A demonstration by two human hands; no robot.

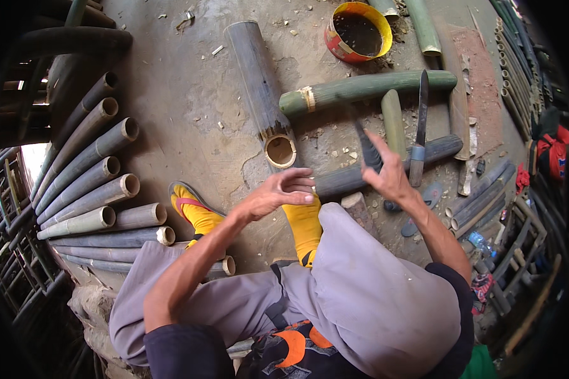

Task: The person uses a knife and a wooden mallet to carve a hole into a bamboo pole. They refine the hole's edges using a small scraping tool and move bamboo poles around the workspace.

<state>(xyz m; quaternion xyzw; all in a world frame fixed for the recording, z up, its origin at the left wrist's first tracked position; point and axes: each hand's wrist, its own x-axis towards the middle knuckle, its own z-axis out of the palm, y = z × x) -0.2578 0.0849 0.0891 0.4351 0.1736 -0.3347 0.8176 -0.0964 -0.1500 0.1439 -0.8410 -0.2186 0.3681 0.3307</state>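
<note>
My left hand is open, its fingers loosely curved and the thumb apart, beside the near left end of a dark bamboo pole. Whether the fingertips touch that pole I cannot tell. Above the same pole, my right hand is closed on a dark knife-like tool, whose far part is smeared by motion. Just right of this hand, a long-bladed knife leans across the pole. A thick grey bamboo tube lies ahead, its hollow cut end facing me. Beyond my hands rests a green bamboo pole.
Several bamboo tubes are stacked at the left. A yellow-and-red bucket of dark liquid stands at the far side. A short bamboo piece lies between the two poles. Chips litter the concrete floor; sandals lie at the right.
</note>
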